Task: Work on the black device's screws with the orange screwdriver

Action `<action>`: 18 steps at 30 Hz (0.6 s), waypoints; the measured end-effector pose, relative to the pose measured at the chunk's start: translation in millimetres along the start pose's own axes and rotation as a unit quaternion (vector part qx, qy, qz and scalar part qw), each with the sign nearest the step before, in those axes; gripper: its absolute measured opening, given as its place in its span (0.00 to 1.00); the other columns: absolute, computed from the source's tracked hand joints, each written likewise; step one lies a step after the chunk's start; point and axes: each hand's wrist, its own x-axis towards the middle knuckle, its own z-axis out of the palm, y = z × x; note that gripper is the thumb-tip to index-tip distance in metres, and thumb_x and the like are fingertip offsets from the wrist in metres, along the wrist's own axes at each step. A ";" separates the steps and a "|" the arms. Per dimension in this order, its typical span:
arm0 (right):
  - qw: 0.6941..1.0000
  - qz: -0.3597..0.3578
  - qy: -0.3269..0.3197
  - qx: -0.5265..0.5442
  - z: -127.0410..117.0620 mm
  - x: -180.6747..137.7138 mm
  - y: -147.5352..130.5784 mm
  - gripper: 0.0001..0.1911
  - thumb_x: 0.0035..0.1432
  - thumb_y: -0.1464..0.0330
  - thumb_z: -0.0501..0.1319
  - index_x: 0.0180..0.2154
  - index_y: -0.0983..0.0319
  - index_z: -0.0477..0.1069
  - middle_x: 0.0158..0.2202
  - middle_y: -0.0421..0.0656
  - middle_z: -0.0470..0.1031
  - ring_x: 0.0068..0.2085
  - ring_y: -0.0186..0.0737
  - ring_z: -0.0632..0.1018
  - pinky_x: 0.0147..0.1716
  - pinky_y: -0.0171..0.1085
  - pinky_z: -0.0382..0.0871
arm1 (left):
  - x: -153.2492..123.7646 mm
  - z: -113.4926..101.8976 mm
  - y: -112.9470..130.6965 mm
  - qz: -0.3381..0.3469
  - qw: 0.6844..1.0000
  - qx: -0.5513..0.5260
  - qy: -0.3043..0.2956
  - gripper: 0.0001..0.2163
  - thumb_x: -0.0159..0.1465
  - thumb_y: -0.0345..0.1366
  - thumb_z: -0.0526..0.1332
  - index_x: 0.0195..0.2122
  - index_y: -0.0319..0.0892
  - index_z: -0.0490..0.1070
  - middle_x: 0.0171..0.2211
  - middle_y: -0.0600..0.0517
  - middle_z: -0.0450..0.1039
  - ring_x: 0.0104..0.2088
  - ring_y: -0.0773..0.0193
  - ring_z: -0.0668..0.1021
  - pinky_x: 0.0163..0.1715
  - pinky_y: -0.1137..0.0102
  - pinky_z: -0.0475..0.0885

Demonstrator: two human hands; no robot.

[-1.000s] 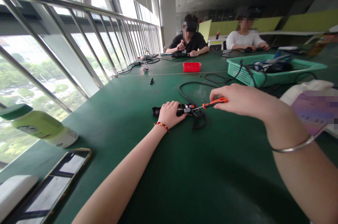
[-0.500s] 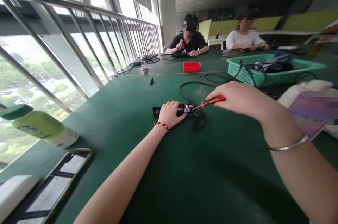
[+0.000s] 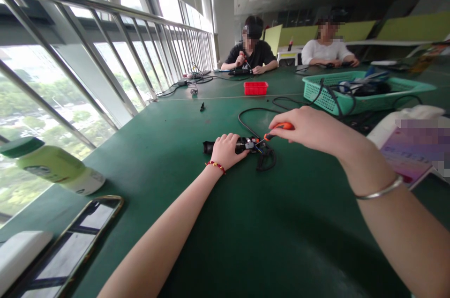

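My left hand (image 3: 225, 150) is closed over a black cylindrical device (image 3: 242, 145) that lies on the green table (image 3: 246, 223). Its open end shows small wires and parts. My right hand (image 3: 309, 128) grips an orange-handled screwdriver (image 3: 277, 128), and the thin tip rests in that open end. A black cable (image 3: 258, 122) runs from the device, loops beside it and trails off toward the far right.
A phone (image 3: 70, 246) and a green-capped white bottle (image 3: 52, 167) lie near left. A teal basket (image 3: 365, 92) of cables and a red tray (image 3: 255, 88) sit farther off. A booklet (image 3: 408, 152) lies right. Two people work at the far end.
My right hand has moved left and lowered, bringing the screwdriver closer in toward the device's open end. My left hand has stayed put on the device.
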 end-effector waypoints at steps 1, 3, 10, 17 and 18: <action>1.000 -0.016 0.004 0.007 0.6 0.2 3.2 0.10 0.54 0.60 0.57 0.35 0.53 0.76 0.30 0.39 0.77 0.29 0.39 0.75 0.27 0.35 0.59 | -0.1 0.0 0.1 0.001 1.000 0.001 0.002 0.18 0.59 0.51 0.56 0.42 0.42 0.66 0.39 0.48 0.71 0.41 0.55 0.71 0.40 0.63 0.64; 0.999 -0.035 0.009 0.013 1.6 0.2 8.8 0.10 0.52 0.63 0.58 0.37 0.52 0.76 0.33 0.39 0.78 0.32 0.39 0.76 0.29 0.35 0.61 | -0.2 -0.2 0.4 0.001 1.000 0.000 0.002 0.18 0.59 0.51 0.56 0.42 0.43 0.66 0.39 0.48 0.71 0.41 0.55 0.71 0.40 0.63 0.65; 0.995 0.040 -0.074 0.047 -2.6 -4.4 4.1 0.17 0.58 0.58 0.52 0.34 0.59 0.75 0.17 0.38 0.73 0.17 0.34 0.72 0.23 0.34 0.60 | -0.7 -1.6 1.4 -0.008 1.000 -0.003 -0.006 0.18 0.59 0.51 0.57 0.43 0.44 0.66 0.39 0.48 0.71 0.42 0.56 0.71 0.41 0.64 0.64; 0.995 0.054 -0.075 0.044 -2.6 -4.4 1.4 0.18 0.59 0.58 0.50 0.37 0.59 0.75 0.15 0.37 0.71 0.16 0.34 0.71 0.21 0.34 0.59 | -0.4 -0.1 0.5 -0.006 1.000 -0.003 0.002 0.18 0.58 0.51 0.57 0.42 0.43 0.66 0.39 0.49 0.71 0.41 0.55 0.71 0.41 0.64 0.64; 0.997 0.037 -0.055 0.042 -1.7 -3.6 3.7 0.16 0.57 0.58 0.53 0.38 0.57 0.76 0.17 0.37 0.73 0.19 0.35 0.73 0.23 0.34 0.60 | -0.4 -0.3 0.6 -0.005 1.000 -0.002 0.001 0.18 0.58 0.51 0.57 0.42 0.43 0.66 0.39 0.49 0.71 0.41 0.55 0.71 0.40 0.64 0.64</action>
